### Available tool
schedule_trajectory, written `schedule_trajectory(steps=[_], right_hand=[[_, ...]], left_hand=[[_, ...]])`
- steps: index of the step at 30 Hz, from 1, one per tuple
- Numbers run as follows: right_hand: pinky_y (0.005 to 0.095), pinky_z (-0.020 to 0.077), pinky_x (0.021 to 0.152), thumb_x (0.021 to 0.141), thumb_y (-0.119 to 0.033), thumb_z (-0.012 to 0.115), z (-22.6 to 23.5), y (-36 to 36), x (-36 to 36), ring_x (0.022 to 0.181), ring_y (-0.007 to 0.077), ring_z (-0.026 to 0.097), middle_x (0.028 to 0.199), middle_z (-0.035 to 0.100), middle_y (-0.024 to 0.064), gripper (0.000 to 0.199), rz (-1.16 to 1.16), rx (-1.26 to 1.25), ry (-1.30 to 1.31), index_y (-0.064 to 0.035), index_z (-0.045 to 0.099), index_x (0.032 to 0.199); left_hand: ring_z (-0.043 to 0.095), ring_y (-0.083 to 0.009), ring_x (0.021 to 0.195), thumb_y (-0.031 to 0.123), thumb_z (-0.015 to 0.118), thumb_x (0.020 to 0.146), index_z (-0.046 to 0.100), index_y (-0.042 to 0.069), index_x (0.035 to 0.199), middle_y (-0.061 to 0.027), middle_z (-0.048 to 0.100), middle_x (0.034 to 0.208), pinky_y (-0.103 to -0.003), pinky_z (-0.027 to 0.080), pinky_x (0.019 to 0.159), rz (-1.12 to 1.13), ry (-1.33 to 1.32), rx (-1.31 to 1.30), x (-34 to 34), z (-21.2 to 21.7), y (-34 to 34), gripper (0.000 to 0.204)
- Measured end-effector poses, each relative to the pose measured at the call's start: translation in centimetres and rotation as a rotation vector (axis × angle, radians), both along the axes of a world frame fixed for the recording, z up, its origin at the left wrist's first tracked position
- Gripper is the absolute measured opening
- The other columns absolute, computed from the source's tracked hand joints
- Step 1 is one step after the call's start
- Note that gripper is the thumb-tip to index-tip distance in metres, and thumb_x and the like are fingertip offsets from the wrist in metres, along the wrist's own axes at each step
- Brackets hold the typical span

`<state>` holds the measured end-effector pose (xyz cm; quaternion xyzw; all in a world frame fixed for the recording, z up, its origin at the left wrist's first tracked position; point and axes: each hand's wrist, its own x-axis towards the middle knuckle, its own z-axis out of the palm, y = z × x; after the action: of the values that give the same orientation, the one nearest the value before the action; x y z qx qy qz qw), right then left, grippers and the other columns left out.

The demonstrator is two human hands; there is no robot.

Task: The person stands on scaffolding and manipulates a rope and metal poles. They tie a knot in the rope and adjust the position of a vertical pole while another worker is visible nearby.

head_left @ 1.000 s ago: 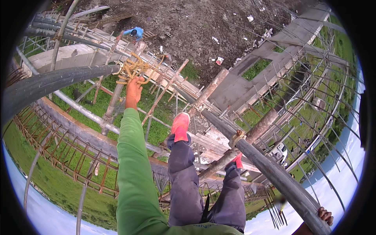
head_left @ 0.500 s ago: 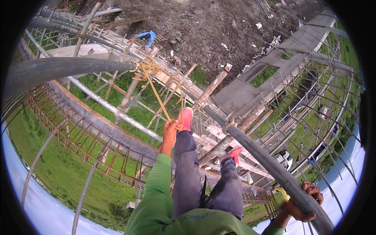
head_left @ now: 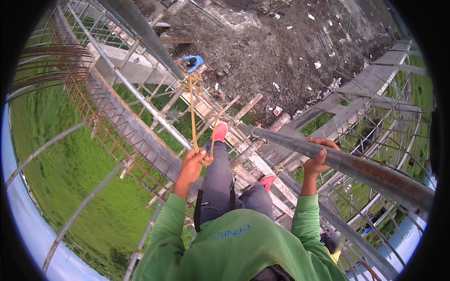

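My left hand (head_left: 191,169) is closed round the lower end of a yellow rope (head_left: 192,117), near my knee. The rope runs up to a tangled knot (head_left: 191,84) at the foot of a dark metal pipe (head_left: 140,33). My right hand (head_left: 318,159) grips a thick grey pipe (head_left: 370,177) with rusty patches, fingers over its far side and thumb up along the near side. Below my hands, my red shoes (head_left: 220,131) rest among timbers and pipes; what lies under the soles is partly hidden.
A person in blue (head_left: 193,62) is far below, beside rough soil (head_left: 262,56). A curved concrete beam (head_left: 126,119) with rusty rebar (head_left: 101,124) sweeps along the left. Another pipe (head_left: 347,229) slants at lower right, near a partly hidden person in yellow (head_left: 334,255). Concrete slabs stand at upper right.
My right hand has gone from low on a pipe at lower right to a grip farther up and inward. My left hand keeps hold of the rope. The view has shifted.
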<state>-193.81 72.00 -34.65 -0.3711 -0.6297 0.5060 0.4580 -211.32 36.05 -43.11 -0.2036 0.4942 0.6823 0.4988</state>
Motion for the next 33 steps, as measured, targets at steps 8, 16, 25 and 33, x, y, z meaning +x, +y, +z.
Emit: schedule_trajectory(steps=[8, 16, 25, 33], right_hand=[[0.0383, 0.0494, 0.094, 0.093, -0.019, 0.066, 0.1, 0.0, 0.8, 0.102, 0.0241, 0.063, 0.106, 0.064, 0.0155, 0.036, 0.033, -0.151, -0.206, 0.0037, 0.053, 0.118], [0.0423, 0.0353, 0.113, 0.089, -0.017, 0.07, 0.2, -14.9, -1.3, 0.138, 0.0371, 0.043, 0.149, 0.041, 0.0288, 0.077, 0.713, -0.176, -0.666, 0.0063, 0.029, 0.15], [0.028, 0.0375, 0.049, 0.099, -0.017, 0.06, -2.4, -14.0, -8.2, 0.057, 0.0038, 0.044, 0.062, 0.051, -0.0052, 0.021, 0.89, -0.493, -0.452, -0.0023, 0.067, 0.086], [0.0435, 0.0468, 0.064, 0.092, -0.021, 0.064, 7.7, -4.2, -13.3, 0.067, 0.0292, 0.061, 0.071, 0.062, 0.0197, 0.022, 0.927, 0.309, -1.007, 0.0012, 0.063, 0.09]], left_hand=[[0.067, -0.0214, 0.097, 0.016, 0.056, 0.102, 0.06, 0.003, 0.108, -0.008, 0.067, 0.092, -0.036, 0.049, 0.087, 0.17, 0.084, 0.16, 2.8, 7.3, 0.9, 0.015], [0.065, -0.0293, 0.114, 0.012, 0.05, 0.102, 0.062, -0.001, 0.109, -0.0146, 0.07, 0.112, -0.046, 0.049, 0.106, 0.554, -0.18, 0.662, -1.8, 12.8, 5.0, 0.019], [0.057, -0.0316, 0.126, 0.012, 0.049, 0.102, 0.057, 0.003, 0.124, -0.0136, 0.066, 0.122, -0.058, 0.041, 0.11, 0.617, -0.021, 0.723, -0.9, 12.7, 4.7, 0.026], [0.062, -0.0337, 0.119, 0.017, 0.051, 0.101, 0.051, 0.0, 0.131, -0.0195, 0.064, 0.124, -0.051, 0.051, 0.101, 0.453, 0.141, 0.338, 0.9, 7.0, -0.9, 0.035]])
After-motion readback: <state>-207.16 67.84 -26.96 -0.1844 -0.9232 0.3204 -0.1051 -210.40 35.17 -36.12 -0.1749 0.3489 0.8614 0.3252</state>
